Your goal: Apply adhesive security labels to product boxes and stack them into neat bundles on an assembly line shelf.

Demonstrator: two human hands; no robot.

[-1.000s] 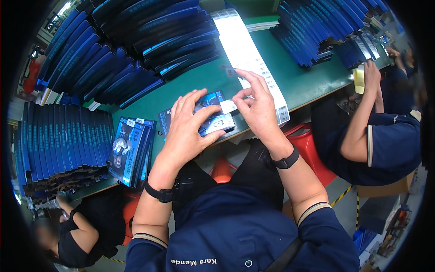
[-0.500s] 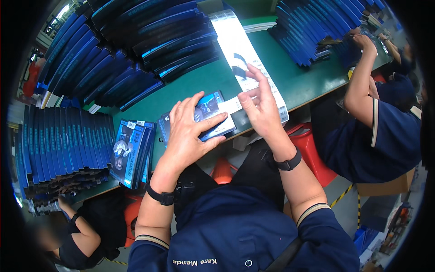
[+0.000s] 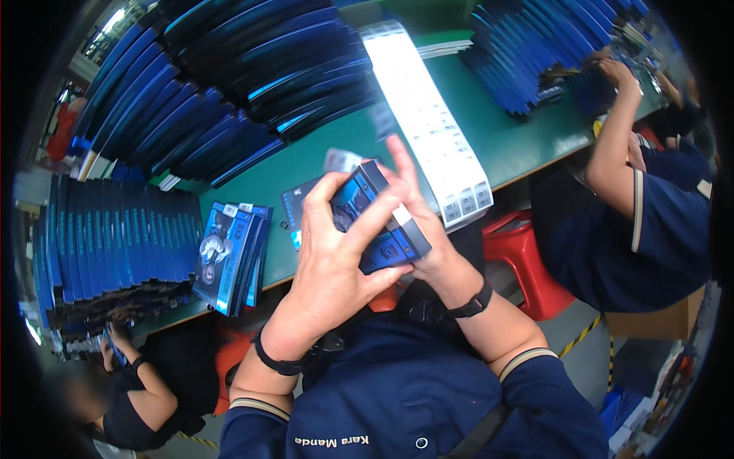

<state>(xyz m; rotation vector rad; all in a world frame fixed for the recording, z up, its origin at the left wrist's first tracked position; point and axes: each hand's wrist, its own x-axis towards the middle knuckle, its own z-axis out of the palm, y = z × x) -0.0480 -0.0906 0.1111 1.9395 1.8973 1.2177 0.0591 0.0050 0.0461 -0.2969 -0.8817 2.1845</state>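
Note:
A flat black-and-blue printed box is raised and tilted over the table's near edge. My left hand is closed on it, fingers across the printed face and thumb along the lower edge. Against its far right side rests my right hand, partly hidden behind the box, with the index finger stretched out. A small white label lies at the box's side edge, close to the right hand. At the right index fingertip is a blurred pale label. Right of the hands stretches a long white strip of labels.
Behind the hands another dark box lies on the green table. A few boxes lean at the left, beside packed rows. More stacks stand at the back. Co-workers sit at both sides; a red stool stands right.
The box has come up off the table and tilted, between both hands. My right hand has moved left from the label strip to the box's side.

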